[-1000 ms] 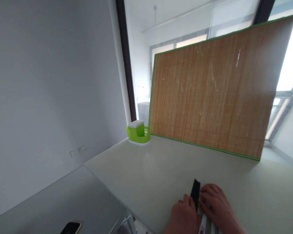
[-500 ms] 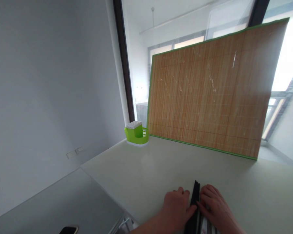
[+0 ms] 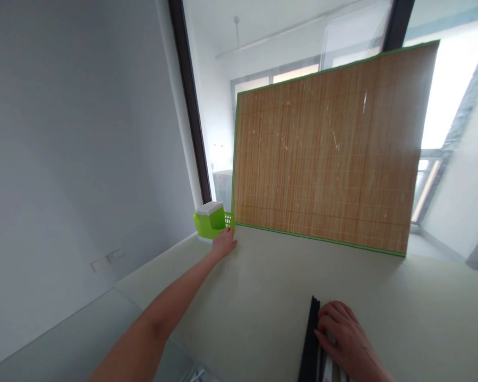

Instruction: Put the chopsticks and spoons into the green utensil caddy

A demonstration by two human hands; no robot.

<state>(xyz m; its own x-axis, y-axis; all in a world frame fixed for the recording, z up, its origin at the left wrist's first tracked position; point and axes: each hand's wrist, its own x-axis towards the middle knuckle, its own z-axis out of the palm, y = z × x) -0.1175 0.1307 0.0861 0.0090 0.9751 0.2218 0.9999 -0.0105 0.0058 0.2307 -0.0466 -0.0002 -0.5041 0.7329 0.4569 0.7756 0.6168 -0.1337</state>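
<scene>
The left hand meets the green basket at the person's eleven o'clock, fingers' opening and hold unclear. The right hand, fingers half-curled, touches the black strip, perhaps steadying it; grip unclear.

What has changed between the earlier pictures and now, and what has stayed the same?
The left hand has let go of the black strip and reached forward and left to the green basket; whether it touches is unclear. The right hand stays at the strip; basket and green-edged panel stay put.
</scene>
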